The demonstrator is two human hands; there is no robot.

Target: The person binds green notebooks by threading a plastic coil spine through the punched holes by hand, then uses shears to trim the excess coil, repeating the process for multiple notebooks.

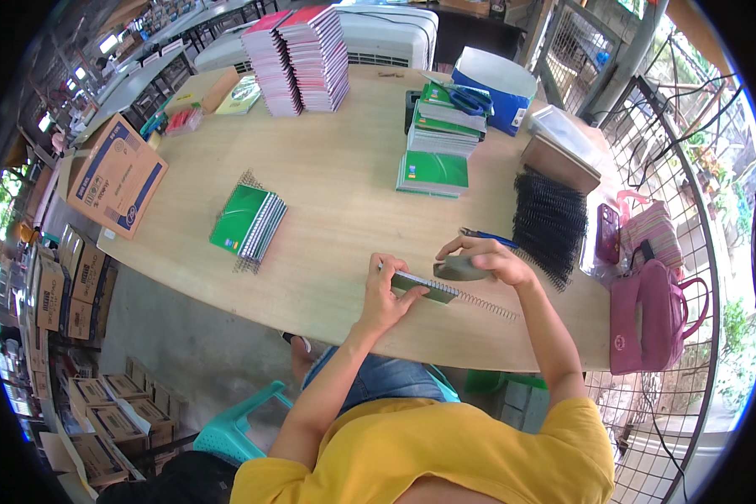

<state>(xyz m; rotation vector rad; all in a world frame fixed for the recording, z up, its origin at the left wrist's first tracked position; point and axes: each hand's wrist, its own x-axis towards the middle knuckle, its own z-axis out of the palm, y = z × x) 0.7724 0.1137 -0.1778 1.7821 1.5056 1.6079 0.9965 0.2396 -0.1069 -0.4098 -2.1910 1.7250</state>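
Note:
My left hand [386, 296] grips a small notebook [410, 294] on its edge, its holed spine facing up. A spiral binding coil [489, 306] runs along that spine and sticks out well past its right end. Above the coil, my right hand [497, 256] is closed around a flat, dark grey-green piece with a rounded edge [459, 269]; its kind is unclear. Just beyond that hand lies a blue-handled tool, apparently pliers [489, 238]. To its right is a heap of loose black coils [550, 220].
Bound green notebooks [248, 220] lie at left, unbound green stacks [433, 172] toward the back with scissors [468, 101] on top. Tall red-covered stacks [312, 63], an open carton [118, 176] and a blue-white box [496, 84] stand farther off. A pink bag [647, 319] sits at the right edge.

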